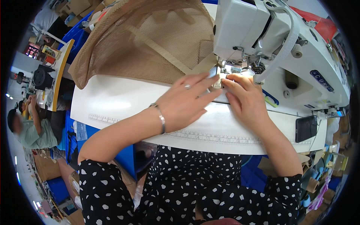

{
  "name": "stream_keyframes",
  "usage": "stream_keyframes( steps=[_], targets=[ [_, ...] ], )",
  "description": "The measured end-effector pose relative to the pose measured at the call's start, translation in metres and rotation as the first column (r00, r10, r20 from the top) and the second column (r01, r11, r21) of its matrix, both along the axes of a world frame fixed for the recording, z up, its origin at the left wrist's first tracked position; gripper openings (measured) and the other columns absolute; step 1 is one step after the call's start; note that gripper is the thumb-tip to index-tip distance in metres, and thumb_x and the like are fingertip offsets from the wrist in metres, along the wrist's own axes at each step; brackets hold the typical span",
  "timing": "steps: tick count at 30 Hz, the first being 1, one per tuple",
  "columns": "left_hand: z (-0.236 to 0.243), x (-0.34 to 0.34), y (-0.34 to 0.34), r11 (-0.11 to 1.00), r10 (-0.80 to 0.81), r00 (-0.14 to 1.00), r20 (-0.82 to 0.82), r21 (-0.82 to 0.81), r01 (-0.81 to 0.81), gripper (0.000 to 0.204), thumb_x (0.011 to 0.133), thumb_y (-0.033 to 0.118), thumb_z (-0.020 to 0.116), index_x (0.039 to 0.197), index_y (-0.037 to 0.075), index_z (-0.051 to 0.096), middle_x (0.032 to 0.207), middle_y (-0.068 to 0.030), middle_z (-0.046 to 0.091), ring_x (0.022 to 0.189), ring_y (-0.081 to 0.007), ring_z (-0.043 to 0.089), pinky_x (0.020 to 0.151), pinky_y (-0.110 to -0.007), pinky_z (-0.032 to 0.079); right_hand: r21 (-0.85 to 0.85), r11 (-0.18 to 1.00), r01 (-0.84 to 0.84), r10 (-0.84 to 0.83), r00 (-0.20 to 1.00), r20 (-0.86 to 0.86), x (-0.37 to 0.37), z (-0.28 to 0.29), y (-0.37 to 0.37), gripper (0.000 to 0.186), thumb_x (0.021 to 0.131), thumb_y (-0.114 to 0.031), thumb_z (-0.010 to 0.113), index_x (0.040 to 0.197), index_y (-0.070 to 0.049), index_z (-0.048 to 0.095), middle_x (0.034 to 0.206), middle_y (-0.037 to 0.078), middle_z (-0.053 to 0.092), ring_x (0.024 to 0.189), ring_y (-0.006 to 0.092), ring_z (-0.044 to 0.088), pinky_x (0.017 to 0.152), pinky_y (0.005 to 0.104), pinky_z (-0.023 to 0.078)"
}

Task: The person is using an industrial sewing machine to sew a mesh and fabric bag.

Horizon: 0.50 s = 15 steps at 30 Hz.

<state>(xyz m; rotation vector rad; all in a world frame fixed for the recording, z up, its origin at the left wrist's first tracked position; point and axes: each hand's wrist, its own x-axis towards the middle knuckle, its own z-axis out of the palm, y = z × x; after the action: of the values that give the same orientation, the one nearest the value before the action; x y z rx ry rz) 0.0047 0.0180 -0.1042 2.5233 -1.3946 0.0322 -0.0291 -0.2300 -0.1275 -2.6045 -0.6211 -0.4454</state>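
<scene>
A brown mesh piece [112,52] with beige strap bands [159,48] lies bunched over the left and far side of the white table, reaching up to the sewing machine's needle area [228,67]. My left hand [185,101] stretches its fingers over the near edge of the mesh, fingertips by a small pale fabric end [217,81] in front of the needle. Opposite it, my right hand [245,99] has its fingers bent and thumb drawn in, fingertips pinching at that pale end. The exact grip is partly hidden by the fingers.
The white sewing machine [318,71] fills the right side. On the tabletop [123,101] runs a printed ruler strip. A small blue-and-green tool [270,98] lies under the machine arm, and a dark phone [306,128] rests at the right. Another person [35,127] sits at the far left.
</scene>
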Motion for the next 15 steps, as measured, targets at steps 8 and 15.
stream_keyframes(
  steps=[8,15],
  targets=[
    [-0.011,0.033,0.106,0.88,0.47,0.836,0.284,-0.079,-0.469,0.061,0.086,0.002,0.064,0.145,0.016,0.058,0.147,-0.0145,0.055,0.135,-0.037,0.053,0.11,-0.048,0.044,-0.026,0.997,-0.075,0.077,0.995,0.065,-0.006,0.003,0.008,0.046,0.09,-0.01,0.069,0.135,-0.011,0.063,0.134,0.01,0.064,0.118,0.0297,0.061,0.099,0.046,0.045],
    [0.025,0.022,0.109,0.863,0.505,0.78,0.369,-0.192,-0.468,0.026,0.094,0.014,0.067,0.12,0.012,0.07,0.092,-0.0062,0.07,0.089,-0.0275,0.067,0.083,-0.042,0.052,-0.024,0.985,-0.172,0.173,0.981,0.082,0.0,0.009,0.027,0.056,0.088,-0.01,0.071,0.142,-0.003,0.054,0.131,0.015,0.065,0.123,0.032,0.06,0.105,0.0461,0.045]
  ],
)
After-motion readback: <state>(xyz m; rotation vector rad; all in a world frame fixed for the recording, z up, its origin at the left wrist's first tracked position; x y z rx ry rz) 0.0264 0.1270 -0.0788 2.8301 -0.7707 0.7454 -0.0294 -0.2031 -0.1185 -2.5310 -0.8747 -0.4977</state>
